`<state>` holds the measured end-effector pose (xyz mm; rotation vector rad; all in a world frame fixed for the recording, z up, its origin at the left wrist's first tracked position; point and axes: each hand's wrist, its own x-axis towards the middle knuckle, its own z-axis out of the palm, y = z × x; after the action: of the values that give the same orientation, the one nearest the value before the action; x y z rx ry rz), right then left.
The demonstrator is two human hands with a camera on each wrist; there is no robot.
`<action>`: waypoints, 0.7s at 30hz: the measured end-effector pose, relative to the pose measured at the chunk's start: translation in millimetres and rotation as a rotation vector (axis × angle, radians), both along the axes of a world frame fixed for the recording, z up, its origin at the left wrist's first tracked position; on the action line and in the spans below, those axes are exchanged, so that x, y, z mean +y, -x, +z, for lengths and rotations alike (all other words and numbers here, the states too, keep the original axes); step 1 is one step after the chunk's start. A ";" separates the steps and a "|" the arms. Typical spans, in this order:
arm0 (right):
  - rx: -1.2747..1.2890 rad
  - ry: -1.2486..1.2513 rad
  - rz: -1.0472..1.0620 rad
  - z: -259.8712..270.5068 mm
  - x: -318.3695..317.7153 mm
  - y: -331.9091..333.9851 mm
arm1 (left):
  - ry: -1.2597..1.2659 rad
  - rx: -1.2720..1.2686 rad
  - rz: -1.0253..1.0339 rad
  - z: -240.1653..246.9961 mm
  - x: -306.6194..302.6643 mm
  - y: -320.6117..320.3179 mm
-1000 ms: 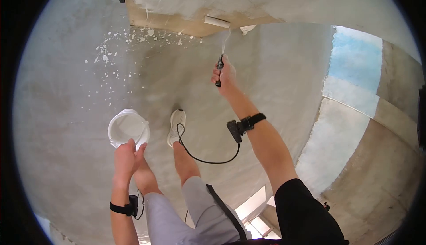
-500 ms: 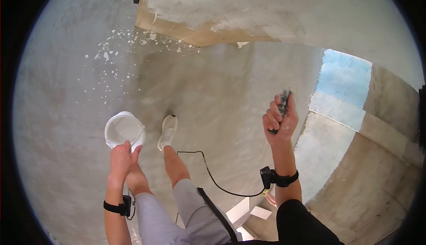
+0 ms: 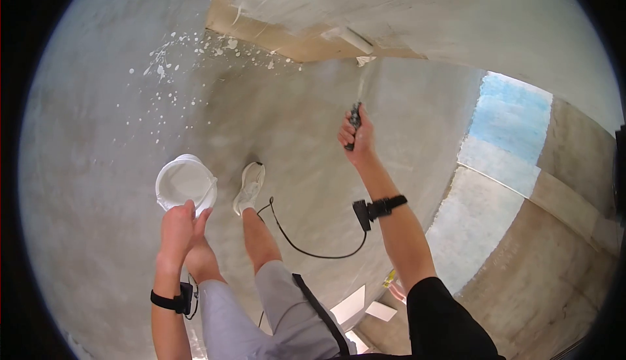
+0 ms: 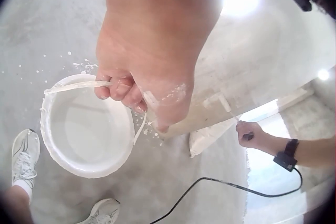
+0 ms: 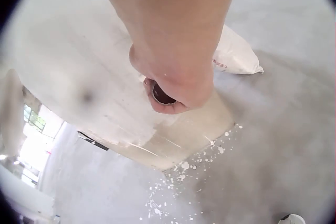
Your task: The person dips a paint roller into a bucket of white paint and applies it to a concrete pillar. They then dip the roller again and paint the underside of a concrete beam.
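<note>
My left hand [image 3: 179,233] grips the wire bail of a white bucket [image 3: 160,188], seen low at left in the head view. Up close in the left wrist view, the curled fingers wrap the paint-coated bail [image 4: 79,85], and pale liquid lies inside the bucket. My right hand [image 3: 360,139], reaching forward, holds a paint roller by its dark, paint-smeared handle [image 3: 354,119]. The white roller sleeve [image 3: 357,40] lies against the lower part of a wall [image 3: 313,8]. In the right wrist view only the handle's butt end [image 5: 164,95] shows below my fist; the sleeve is hidden.
White paint splashes [image 3: 162,70] dot the grey floor by the wall's corner. A white sack [image 5: 233,53] lies beside the wall. A black cable [image 3: 306,254] loops from my right wrist. Blue and white patches [image 3: 512,115] cover a surface at right.
My right hand drew the roller back toward me and to the right, then reached forward again to the wall. My left hand keeps the bucket in about the same place.
</note>
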<state>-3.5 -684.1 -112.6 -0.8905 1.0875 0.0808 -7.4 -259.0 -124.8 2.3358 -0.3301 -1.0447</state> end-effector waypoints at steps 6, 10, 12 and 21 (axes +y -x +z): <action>-0.008 0.018 0.036 -38.4 -4.4 0.8 | -0.003 -0.051 -0.012 -8.2 0.2 6.2; -0.083 -0.047 0.028 -4.6 -11.2 18.5 | -0.016 -0.052 -0.037 -12.2 2.2 8.2; -0.073 0.025 0.011 32.8 -13.6 24.6 | -0.019 -0.050 -0.045 -12.3 1.0 8.1; -0.271 0.159 0.039 135.1 -32.4 42.3 | -0.010 -0.029 -0.088 -5.5 -17.2 -0.6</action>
<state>-45.7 -716.4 22.5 -1.0328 0.8310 -0.0932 -6.7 -276.2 -130.3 2.3656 -0.4431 -1.0559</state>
